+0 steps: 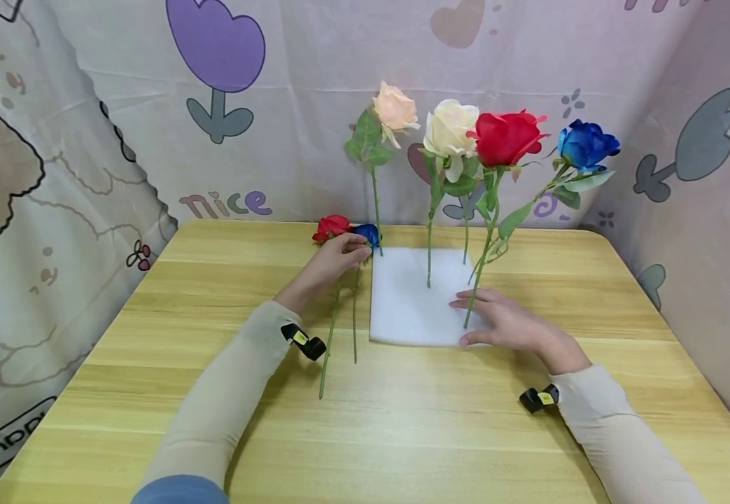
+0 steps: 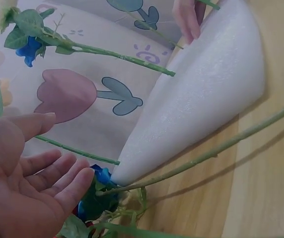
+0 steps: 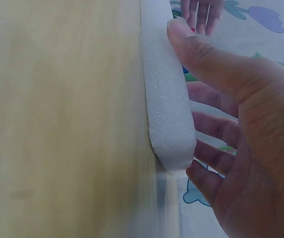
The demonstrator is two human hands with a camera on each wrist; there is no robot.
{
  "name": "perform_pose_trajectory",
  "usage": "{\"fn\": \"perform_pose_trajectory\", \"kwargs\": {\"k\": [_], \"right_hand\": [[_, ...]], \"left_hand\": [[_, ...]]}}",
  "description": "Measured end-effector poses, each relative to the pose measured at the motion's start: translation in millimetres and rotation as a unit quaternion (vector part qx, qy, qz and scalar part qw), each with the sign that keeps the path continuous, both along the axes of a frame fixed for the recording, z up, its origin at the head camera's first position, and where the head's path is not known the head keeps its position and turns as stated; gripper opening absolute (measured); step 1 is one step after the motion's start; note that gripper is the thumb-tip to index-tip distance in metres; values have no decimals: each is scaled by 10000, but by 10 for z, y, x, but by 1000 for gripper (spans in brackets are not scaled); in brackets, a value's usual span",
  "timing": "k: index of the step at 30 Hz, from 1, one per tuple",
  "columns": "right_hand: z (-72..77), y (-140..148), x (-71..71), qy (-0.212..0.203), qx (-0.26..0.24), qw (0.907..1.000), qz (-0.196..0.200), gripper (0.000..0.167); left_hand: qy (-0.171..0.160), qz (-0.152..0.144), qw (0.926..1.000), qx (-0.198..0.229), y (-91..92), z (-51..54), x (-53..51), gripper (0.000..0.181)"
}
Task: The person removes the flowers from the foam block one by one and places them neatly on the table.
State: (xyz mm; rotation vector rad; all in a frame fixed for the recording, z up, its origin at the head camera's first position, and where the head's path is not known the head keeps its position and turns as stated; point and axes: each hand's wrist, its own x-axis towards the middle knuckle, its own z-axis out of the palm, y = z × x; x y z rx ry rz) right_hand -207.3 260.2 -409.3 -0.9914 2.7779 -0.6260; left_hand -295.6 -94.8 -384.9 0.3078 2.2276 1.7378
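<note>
White foam block (image 1: pixel 409 315), kinda square, sitting on the wood-grain counter (image 1: pixel 415 420) with a bunch of fake-looking flowers stuck in it. From where I'm standing, the peach rose (image 1: pixel 395 108) is up at the back left corner, the cream rose (image 1: pixel 449 129) is nearer the middle, and the tall red rose (image 1: pixel 509 138) and tall blue rose (image 1: pixel 587 145) are over on the right, the blue one leaning way out to the side.

Left of the foam, the small red rose (image 1: pixel 332 227) and small blue rose (image 1: pixel 371 234) lie side by side on the counter, stems pointing back toward the person. The left hand (image 1: pixel 337 260) is right over those blooms, thumb apart and fingers loosely bent, not clamped on anything. Can't tell if it's actually touching the blue one.

Right hand (image 1: pixel 509 323) rests on the foam's right side, fingers spread apart over the top, thumb down by the near edge, with the tall red rose's stem right beside it. Cream sleeves (image 1: pixel 213 399), a little black gadget (image 1: pixel 304 341) on each wrist, cartoon tulip cloth (image 1: pixel 314 161) behind.
</note>
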Motion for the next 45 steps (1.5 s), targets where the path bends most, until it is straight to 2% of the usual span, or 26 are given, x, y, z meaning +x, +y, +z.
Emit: {"fn": "perform_pose_trajectory", "kwargs": {"k": [9, 14, 22, 29, 34, 38, 45], "right_hand": [[20, -11, 4, -12, 51, 10000, -15, 72], [11, -5, 8, 12, 54, 10000, 5, 74], [-37, 10, 18, 186, -41, 9998, 94, 73], [-22, 4, 26, 102, -55, 9999, 60, 73], [-11, -1, 27, 93, -23, 9999, 54, 74], [-6, 4, 22, 97, -22, 9999, 57, 74], [-2, -2, 9, 86, 25, 9999, 46, 74]], "left_hand": [[39, 175, 9997, -167, 85, -22, -121, 52], [153, 322, 9994, -35, 155, -21, -179, 51], [56, 426, 9990, -94, 230, -43, -286, 52], [-108, 579, 9976, 364, 292, -95, -383, 45], [-151, 669, 9966, 448, 337, -126, -448, 49], [-37, 688, 9970, 355, 364, -144, -476, 51], [327, 729, 9967, 149, 403, -205, -498, 43]]}}
